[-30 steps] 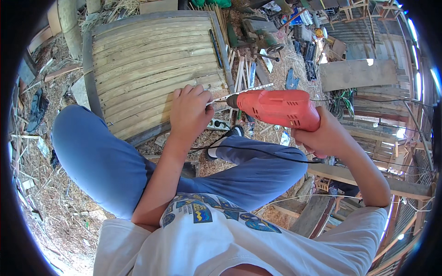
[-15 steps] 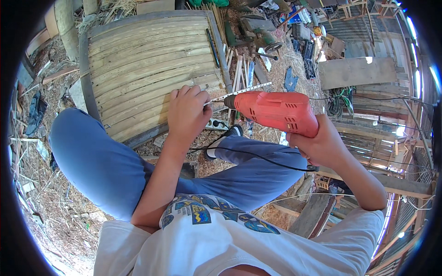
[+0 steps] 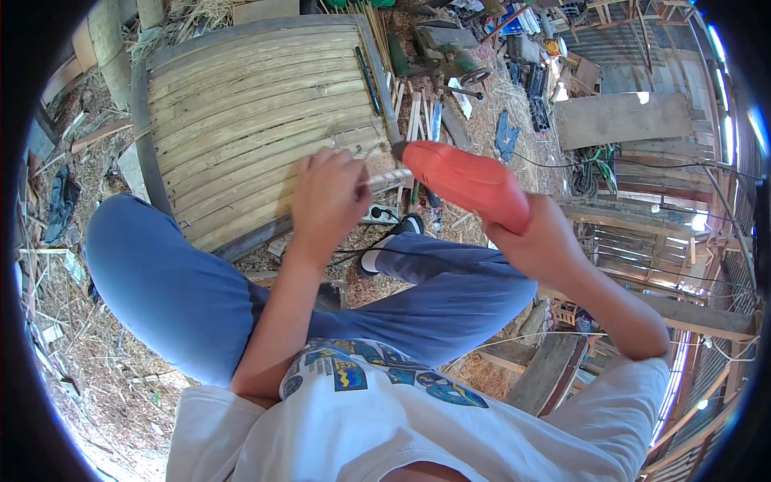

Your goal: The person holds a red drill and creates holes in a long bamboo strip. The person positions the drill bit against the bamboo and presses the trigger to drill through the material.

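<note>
My left hand (image 3: 325, 197) is closed over a pale, narrow strip with small marks along it (image 3: 384, 176), at the near right part of a slatted wooden panel (image 3: 241, 96). My right hand (image 3: 530, 245) grips the handle of a red power drill (image 3: 462, 177). The drill's black nose (image 3: 400, 150) sits just above and beyond the strip, to the right of my left hand; the drill is blurred, and I cannot tell whether its tip touches anything. A power strip with a black plug (image 3: 379, 212) lies below the panel's near right corner.
Straw and scraps cover the ground (image 3: 120, 337) around my bent legs. Thin wooden sticks (image 3: 414, 120), a green metal machine with a wheel (image 3: 454, 64) and dark tool trays (image 3: 536, 104) lie beyond. Planks and a beam (image 3: 683, 317) are at the right, and a cable runs across under the drill.
The drill has swung upward and leftward, its nose rising from the strip beside my left fingers to above it. My right hand moved up and left; my left hand stayed nearly in place.
</note>
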### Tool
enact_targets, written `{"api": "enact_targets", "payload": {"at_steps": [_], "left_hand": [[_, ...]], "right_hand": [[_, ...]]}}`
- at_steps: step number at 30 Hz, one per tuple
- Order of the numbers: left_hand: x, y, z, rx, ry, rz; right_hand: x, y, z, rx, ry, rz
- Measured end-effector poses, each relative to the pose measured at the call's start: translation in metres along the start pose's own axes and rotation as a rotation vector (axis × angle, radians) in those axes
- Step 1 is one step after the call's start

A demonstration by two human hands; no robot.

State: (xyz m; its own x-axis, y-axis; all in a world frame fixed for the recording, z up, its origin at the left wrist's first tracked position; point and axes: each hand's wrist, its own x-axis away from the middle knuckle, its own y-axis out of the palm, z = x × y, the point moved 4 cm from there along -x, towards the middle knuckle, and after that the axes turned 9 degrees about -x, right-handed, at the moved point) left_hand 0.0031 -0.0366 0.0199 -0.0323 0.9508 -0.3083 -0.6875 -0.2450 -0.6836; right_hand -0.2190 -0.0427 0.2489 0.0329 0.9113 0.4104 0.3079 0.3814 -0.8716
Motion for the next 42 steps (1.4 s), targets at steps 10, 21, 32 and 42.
{"api": "enact_targets", "payload": {"at_steps": [10, 21, 32, 42], "left_hand": [[0.008, 0.003, 0.004, 0.024, -0.029, -0.001], [-0.002, -0.001, 0.000, -0.059, -0.017, -0.016], [0.002, 0.003, 0.001, -0.052, 0.034, 0.054], [0.000, 0.006, -0.001, -0.015, -0.022, -0.004]], "right_hand": [[0.012, -0.051, -0.004, -0.608, 0.091, 0.000], [0.050, -0.026, 0.009, -0.430, 0.156, -0.136], [0.052, -0.011, 0.006, -0.368, 0.144, -0.165], [0.048, -0.004, 0.008, -0.292, 0.088, -0.175]]}}
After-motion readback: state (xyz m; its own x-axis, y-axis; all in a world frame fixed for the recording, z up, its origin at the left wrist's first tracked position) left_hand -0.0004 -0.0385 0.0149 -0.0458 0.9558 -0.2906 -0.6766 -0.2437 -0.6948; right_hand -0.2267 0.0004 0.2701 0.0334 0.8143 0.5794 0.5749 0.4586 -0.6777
